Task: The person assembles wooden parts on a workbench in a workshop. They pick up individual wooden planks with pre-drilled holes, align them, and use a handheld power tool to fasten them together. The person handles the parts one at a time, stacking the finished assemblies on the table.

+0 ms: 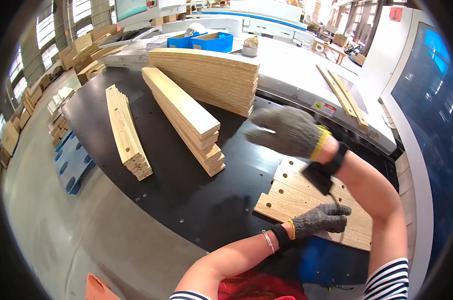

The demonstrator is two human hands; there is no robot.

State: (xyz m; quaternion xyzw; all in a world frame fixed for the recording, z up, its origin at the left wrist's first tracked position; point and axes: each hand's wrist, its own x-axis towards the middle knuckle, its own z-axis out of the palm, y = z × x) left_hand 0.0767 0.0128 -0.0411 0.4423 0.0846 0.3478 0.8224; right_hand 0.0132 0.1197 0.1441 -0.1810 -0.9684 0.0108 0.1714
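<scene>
My left hand (322, 220), in a grey knit glove with a yellow cuff edge, rests over the drilled wooden boards (299, 192) at the lower right. Its fingers are curled together; a thin dark line passes by them, and what they hold, if anything, is hidden. My right hand (286, 131), gloved alike, is raised above the black tabletop (181, 195), beyond those boards. Motion smears its fingers, and a small bright streak shows beside the thumb. The boards lie flat, side by side, with round holes near their ends. A black device is strapped to my right wrist.
Left of my hands stand a stack of narrow drilled strips (129, 135), a stack of plain strips (186, 120) and a long, tall board stack (206, 75). Two loose strips (341, 95) lie on the white machine bed. Blue bins (211, 42) are behind; a blue-windowed panel (429, 100) stands right.
</scene>
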